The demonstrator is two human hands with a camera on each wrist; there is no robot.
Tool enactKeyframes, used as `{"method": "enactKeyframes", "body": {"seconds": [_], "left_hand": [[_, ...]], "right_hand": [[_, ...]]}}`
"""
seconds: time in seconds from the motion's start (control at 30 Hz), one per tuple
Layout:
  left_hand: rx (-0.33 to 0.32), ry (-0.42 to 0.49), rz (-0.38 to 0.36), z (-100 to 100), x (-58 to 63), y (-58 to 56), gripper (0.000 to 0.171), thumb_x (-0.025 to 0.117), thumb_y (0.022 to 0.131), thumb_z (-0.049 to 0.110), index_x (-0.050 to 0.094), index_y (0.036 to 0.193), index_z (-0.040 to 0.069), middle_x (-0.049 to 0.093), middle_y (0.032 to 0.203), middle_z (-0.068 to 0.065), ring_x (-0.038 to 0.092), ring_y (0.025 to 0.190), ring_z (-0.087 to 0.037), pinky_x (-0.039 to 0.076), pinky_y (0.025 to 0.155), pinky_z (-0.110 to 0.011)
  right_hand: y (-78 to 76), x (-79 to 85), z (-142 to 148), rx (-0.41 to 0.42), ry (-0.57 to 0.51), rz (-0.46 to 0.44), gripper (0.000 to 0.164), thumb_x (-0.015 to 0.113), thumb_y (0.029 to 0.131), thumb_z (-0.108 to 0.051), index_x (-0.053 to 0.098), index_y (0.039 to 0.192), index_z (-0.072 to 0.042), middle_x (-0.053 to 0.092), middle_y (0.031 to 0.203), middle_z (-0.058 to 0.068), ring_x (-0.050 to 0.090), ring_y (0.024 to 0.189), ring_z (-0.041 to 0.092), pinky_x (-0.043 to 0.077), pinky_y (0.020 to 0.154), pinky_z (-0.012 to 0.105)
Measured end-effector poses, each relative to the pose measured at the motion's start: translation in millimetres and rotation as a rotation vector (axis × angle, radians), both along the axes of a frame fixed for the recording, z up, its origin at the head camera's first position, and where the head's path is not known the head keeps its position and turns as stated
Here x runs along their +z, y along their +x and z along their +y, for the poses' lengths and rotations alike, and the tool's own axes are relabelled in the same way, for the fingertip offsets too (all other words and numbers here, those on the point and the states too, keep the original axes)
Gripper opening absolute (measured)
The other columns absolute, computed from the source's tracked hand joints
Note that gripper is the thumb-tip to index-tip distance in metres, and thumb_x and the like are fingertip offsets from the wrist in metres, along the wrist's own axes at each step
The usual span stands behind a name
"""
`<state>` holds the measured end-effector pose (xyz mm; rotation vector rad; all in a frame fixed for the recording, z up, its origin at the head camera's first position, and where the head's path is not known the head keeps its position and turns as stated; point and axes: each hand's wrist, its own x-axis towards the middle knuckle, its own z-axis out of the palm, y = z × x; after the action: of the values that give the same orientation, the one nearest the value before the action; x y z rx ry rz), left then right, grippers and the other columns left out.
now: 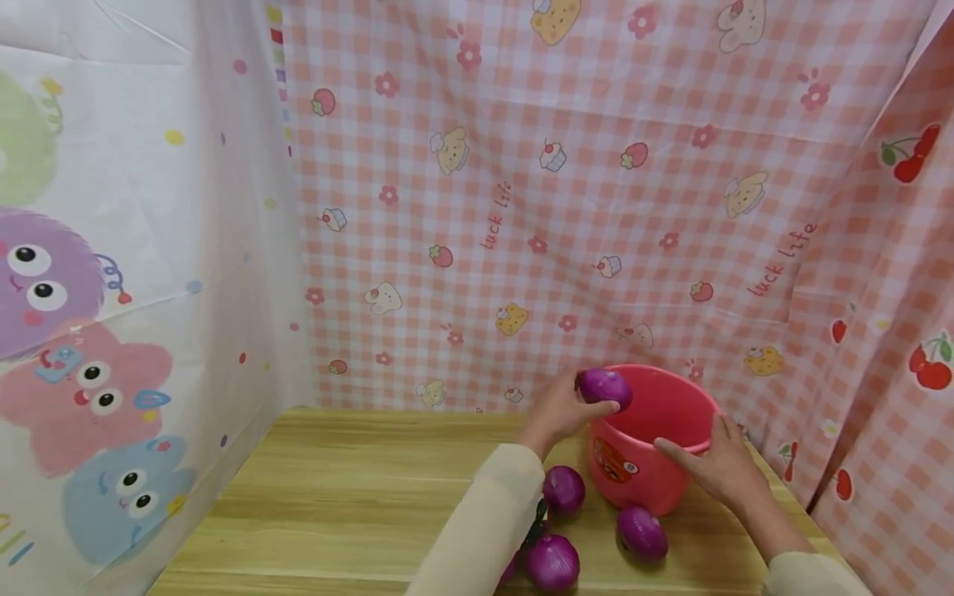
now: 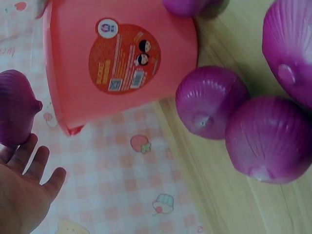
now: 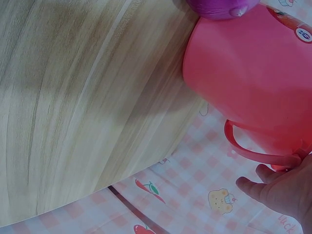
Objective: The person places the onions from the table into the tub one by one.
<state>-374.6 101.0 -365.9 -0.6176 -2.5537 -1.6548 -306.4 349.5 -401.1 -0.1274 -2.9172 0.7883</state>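
My left hand (image 1: 561,411) holds a purple onion (image 1: 607,389) at the left rim of a pink bucket (image 1: 643,476), high beside its opening. The left wrist view shows this onion (image 2: 15,108) at the fingertips of the left hand (image 2: 22,197). My right hand (image 1: 726,468) grips the bucket's right rim, thumb on the near side and fingers at the far right. In the right wrist view, the fingers of the right hand (image 3: 280,192) are beside the bucket's handle (image 3: 256,155). The bucket stands upright, its floor hidden.
On the wooden table (image 1: 358,497) lie an onion (image 1: 564,489) left of the bucket, another onion (image 1: 643,534) right in front, and one more onion (image 1: 553,563) nearer me. The left sleeve partly covers others. A checked curtain (image 1: 477,207) hangs close behind the bucket.
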Motion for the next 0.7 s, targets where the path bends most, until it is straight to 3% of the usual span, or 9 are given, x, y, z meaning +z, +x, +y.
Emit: {"method": "enactKeyframes", "body": {"seconds": [0.43,0.7], "left_hand": [[-0.008,-0.056,0.022,22,-0.3,4.9,0.069,0.081,0.081,0.042,0.052,0.141,0.022,0.063,0.125,0.008,0.061,0.109,-0.013,0.053,0.093,-0.035],[-0.043,-0.089,0.061,14,-3.2,0.1,0.058,0.078,0.086,0.038,0.054,0.138,0.027,0.065,0.122,0.008,0.063,0.108,-0.014,0.053,0.09,-0.032]], "right_hand": [[-0.9,1.1,-1,0.004,0.01,0.003,0.121,0.049,0.089,-0.073,-0.007,0.149,0.015,0.002,0.149,0.044,0.03,0.124,0.066,0.036,0.094,0.075],[-0.2,1.0,1,-0.006,-0.011,-0.012,0.124,0.049,0.087,-0.076,-0.008,0.15,0.013,0.001,0.15,0.043,0.029,0.125,0.066,0.036,0.094,0.075]]}}
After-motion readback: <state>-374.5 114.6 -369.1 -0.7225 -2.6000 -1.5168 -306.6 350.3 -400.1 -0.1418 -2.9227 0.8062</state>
